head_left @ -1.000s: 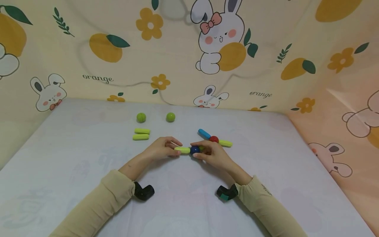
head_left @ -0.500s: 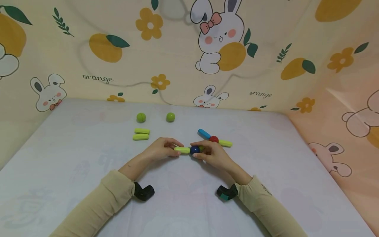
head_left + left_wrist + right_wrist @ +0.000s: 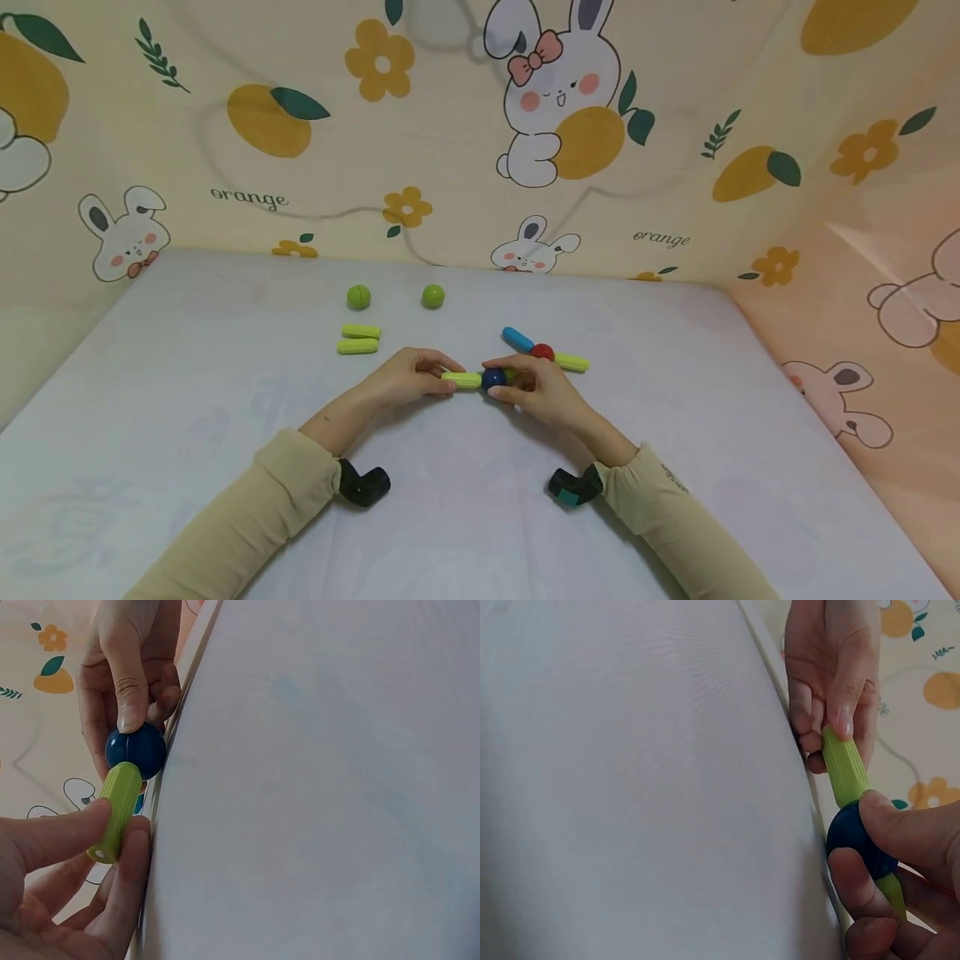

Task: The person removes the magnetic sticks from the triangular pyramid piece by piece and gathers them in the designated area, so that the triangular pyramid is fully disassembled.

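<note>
My left hand (image 3: 411, 376) pinches a ridged yellow-green rod (image 3: 462, 381) between thumb and fingers. The rod's inner end meets a dark blue ball (image 3: 493, 379), which my right hand (image 3: 546, 393) grips with thumb and fingertips. From the ball's opposite side a second yellow-green rod (image 3: 891, 892) sticks out, partly covered by the right fingers. In the left wrist view, the dark blue ball (image 3: 136, 750) shows a seam, and the held rod (image 3: 120, 814) has a small pale dot in its end.
Just beyond the right hand lies a joined piece: a blue rod (image 3: 517, 339), a red ball (image 3: 542, 354) and a yellow-green rod (image 3: 572, 363). Two loose yellow-green rods (image 3: 357, 346) and two green balls (image 3: 432, 297) are on the white table (image 3: 465, 517) farther back.
</note>
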Demonstrator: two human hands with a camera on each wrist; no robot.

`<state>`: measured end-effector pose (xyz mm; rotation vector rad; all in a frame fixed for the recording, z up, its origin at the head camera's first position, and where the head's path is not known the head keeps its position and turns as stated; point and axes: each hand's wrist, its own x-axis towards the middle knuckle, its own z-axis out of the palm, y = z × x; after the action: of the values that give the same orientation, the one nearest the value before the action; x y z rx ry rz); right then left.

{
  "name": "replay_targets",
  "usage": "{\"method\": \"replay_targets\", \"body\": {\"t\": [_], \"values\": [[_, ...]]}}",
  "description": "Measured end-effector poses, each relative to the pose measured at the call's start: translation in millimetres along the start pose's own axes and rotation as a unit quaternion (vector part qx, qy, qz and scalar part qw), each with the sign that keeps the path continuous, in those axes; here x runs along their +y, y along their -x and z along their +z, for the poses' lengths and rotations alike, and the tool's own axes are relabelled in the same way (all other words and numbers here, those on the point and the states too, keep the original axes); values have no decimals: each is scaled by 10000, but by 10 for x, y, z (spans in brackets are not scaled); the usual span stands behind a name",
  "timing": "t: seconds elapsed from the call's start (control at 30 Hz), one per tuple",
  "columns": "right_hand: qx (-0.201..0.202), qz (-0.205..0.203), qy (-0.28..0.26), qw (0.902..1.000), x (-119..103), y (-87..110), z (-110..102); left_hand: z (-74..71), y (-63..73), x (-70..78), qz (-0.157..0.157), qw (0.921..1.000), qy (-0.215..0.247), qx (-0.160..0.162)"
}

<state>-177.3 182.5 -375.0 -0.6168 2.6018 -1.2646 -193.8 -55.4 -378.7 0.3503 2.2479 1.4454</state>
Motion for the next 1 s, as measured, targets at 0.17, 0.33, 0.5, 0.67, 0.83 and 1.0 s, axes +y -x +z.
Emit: {"method": "replay_targets", "body": {"t": [0.17, 0.33, 0.5, 0.67, 0.83, 1.0], "values": [[2, 53, -25, 10000, 80, -29, 13, -7, -1, -6, -61, 9999, 85, -28], [19, -3, -28, 10000, 91, -31, 11, -7, -12, -10, -128, 9999, 71, -24], [9, -24, -26, 10000, 96, -44, 13, -16, -15, -3, -182, 9998, -65, -35], [-29, -56, -28, 10000, 85, -48, 15, -37, -18, -3, -270, 9995, 14, -140], [-50, -89, -61, 9999, 76, -42, 12, -50, -16, -4, -292, 9993, 92, -207], [86, 11, -124, 9999, 114, -48, -8, -59, -10, -25, -286, 9989, 144, -334]]}}
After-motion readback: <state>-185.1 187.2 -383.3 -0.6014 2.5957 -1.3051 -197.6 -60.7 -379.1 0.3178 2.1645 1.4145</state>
